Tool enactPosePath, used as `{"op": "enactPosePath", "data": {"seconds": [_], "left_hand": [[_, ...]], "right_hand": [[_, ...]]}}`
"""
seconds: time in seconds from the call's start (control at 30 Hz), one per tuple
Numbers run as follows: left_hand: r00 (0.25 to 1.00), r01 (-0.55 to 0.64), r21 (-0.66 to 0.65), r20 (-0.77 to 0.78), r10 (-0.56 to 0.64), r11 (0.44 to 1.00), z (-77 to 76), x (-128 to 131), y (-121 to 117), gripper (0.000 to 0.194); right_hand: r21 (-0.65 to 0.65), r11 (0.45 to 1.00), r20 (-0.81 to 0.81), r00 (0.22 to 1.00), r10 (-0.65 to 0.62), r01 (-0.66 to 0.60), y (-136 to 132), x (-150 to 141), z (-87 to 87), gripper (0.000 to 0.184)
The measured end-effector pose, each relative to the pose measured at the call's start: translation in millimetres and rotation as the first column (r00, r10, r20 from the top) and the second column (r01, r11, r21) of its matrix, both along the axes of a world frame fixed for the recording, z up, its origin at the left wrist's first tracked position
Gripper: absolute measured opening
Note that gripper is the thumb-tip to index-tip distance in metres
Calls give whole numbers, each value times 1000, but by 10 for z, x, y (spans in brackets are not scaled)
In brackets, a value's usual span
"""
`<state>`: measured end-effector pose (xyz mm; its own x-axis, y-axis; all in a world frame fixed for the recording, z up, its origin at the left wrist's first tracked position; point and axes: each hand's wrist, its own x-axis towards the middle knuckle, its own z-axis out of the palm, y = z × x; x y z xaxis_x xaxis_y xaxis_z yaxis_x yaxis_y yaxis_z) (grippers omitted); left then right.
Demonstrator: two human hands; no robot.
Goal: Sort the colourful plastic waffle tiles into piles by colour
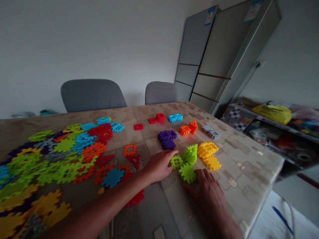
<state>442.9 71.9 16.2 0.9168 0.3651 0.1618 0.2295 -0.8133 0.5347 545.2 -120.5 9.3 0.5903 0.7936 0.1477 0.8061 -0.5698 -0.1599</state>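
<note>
My left hand [160, 165] reaches over the table, its index finger and thumb apart beside a light green window-pattern piece [176, 161]. It seems to be at the piece's left edge; contact cannot be made out. My right hand [208, 190] rests low by a solid light green square piece [187, 173], fingers spread at its right edge and thumb near its lower edge. Just behind stands a cluster of light green interlocking pieces [190, 154]. Yellow pieces [207, 150] lie stacked to the right, and purple pieces [167, 136] sit beyond my left hand.
A mixed heap of interlocking pieces [62, 149] covers the table's left side. Further back are red [160, 117], blue [175, 117], orange [184, 130] and grey [211, 131] groups. Two chairs [93, 95] stand behind the table; its right edge [265, 196] is near my right arm.
</note>
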Motion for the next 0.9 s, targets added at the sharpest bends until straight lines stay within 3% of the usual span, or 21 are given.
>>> {"op": "enactPosePath", "data": {"seconds": [0.4,0.6,0.9], "left_hand": [[999,-25,54,-30,26,998,-38,57,-75,61],[999,-14,59,-32,16,998,-28,46,-86,60],[1000,-5,50,-22,6,999,-10,46,-118,59]], "right_hand": [[25,999,17,999,45,-45,-9,60,-81,27],[35,999,46,999,6,-7,9,20,-57,24],[29,999,41,998,42,-44,9,43,-62,25]]}}
